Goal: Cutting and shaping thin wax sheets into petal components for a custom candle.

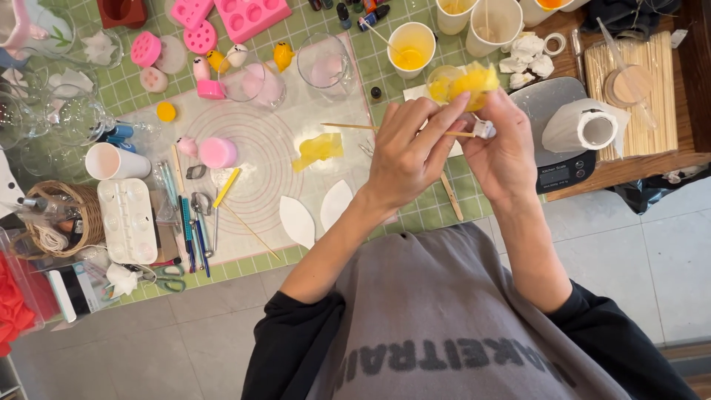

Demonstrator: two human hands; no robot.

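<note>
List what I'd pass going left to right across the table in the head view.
Wicker basket → white cup → pink cylinder → left hand → right hand → paper roll → wooden sticks.

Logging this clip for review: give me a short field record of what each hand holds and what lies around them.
left hand: pinches a thin wooden skewer
right hand: holds a yellow crumpled piece and a small white object
below hands: green grid cutting mat
nearby: yellow scrap, cup of yellow liquid, kitchen scale
</note>
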